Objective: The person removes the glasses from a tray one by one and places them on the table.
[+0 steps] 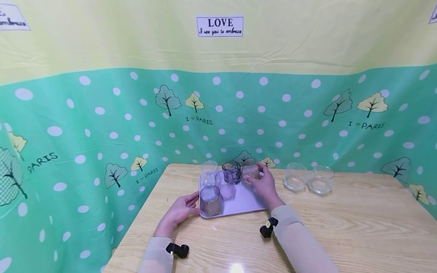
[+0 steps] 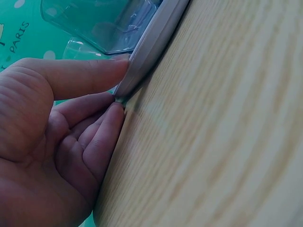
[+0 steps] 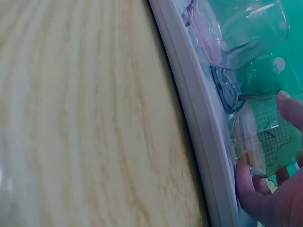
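A pale purple tray (image 1: 241,201) lies on the wooden table with several glass tumblers on its left and back parts. My left hand (image 1: 181,209) pinches the tray's left edge, its thumb (image 2: 90,75) on the rim and its curled fingers low against the side. At the tray's back, my right hand (image 1: 264,186) grips a clear tumbler (image 3: 265,135) between thumb and fingers, its base close over the tray. Beside that tumbler stands a dark grey one (image 1: 236,175). A pinkish tumbler (image 1: 225,185), a grey-brown tumbler (image 1: 211,203) and a clear tumbler (image 1: 209,170) stand further left.
Two clear tumblers, a left one (image 1: 295,180) and a right one (image 1: 321,182), stand on the table (image 1: 358,223) right of the tray. A green and yellow patterned curtain (image 1: 239,132) hangs right behind the table's back edge.
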A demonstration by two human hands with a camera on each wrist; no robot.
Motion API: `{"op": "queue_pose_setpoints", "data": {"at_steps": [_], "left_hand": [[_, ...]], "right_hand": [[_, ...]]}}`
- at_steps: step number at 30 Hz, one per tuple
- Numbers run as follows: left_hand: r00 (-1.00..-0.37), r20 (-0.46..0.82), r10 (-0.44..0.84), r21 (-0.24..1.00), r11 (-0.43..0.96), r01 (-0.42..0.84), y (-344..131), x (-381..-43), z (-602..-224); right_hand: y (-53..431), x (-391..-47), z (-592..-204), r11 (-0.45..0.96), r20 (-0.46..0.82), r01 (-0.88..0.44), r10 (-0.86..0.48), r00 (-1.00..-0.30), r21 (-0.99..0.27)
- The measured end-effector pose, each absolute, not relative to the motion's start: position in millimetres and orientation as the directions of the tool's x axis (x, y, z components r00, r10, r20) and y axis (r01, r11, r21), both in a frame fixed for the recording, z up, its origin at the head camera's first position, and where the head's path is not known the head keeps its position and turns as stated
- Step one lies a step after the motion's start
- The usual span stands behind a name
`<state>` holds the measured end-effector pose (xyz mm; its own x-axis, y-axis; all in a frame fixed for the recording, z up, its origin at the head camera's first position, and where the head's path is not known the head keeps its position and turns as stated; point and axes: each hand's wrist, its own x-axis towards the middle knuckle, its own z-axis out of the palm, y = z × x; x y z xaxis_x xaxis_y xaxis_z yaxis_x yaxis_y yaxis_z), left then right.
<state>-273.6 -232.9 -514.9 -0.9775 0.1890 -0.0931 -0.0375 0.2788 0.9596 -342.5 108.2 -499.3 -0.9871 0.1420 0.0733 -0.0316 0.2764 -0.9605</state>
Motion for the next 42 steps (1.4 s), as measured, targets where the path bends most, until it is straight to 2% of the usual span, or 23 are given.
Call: {"op": "queue_pose_setpoints", "data": {"at_steps": [17,26,36,42], "left_hand": [[-0.975,-0.088,0.204,0.953,0.301,-0.023,-230,-280,-512],[-0.970,-0.090,0.227,0.950,0.311,-0.015,-227,-285,-513],[-0.972,-0.091,0.219,0.955,0.296,-0.023,-225,-280,-512],[-0.977,-0.093,0.192,0.955,0.294,-0.033,-232,-273,-516]], "right_hand": [[115,-325,-497,0.116,0.034,-0.014,0.173,-0.984,-0.993],[129,-312,-485,0.013,-0.009,0.010,0.095,-0.995,-1.000],[155,-285,-474,0.136,0.052,-0.053,-0.007,-0.999,-0.989],[172,-275,-472,0.158,0.065,-0.071,-0.041,-0.997,-0.985]]}}
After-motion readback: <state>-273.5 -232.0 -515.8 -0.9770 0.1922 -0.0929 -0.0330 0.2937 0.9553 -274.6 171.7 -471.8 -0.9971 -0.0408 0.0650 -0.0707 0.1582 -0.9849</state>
